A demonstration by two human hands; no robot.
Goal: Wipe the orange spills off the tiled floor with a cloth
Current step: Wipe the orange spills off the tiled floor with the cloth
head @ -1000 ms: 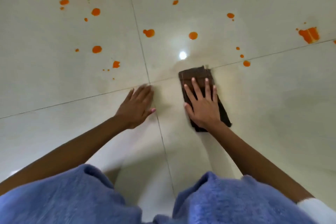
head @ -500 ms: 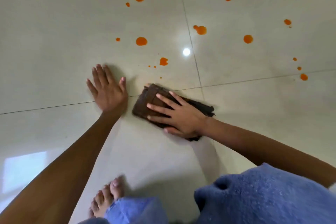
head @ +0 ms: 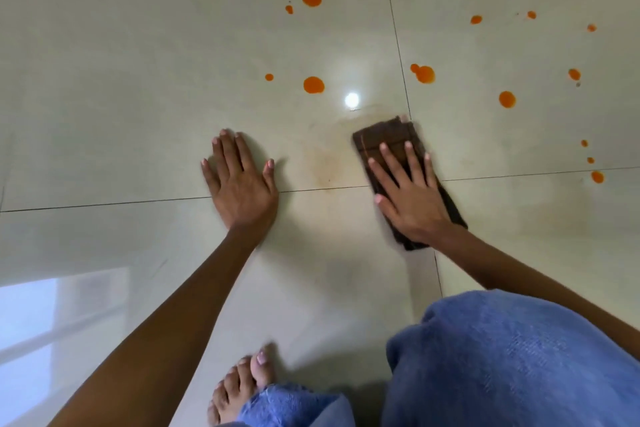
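Right now my right hand (head: 414,199) lies flat on the folded dark brown cloth (head: 388,139), fingers spread and pressing down rather than curled around it — the cloth sits on the glossy cream tiled floor (head: 121,80), right over the crossing of 2 grout lines. My left hand (head: 242,184) is planted open on the bare tile well to the left, palm down, holding nothing, just propping me up. Between my hands there is a faint yellowish smear (head: 327,166), so I judge this patch is partly wiped but not yet clean. Ahead, the orange spills remain: a round drop (head: 313,84) just beyond the smear, a double blob (head: 424,74) past the cloth's far edge, and many smaller spots scattered further out. Next, I think, I should push the cloth forward over those nearest drops — firm pressure, then a pass back across the smear.
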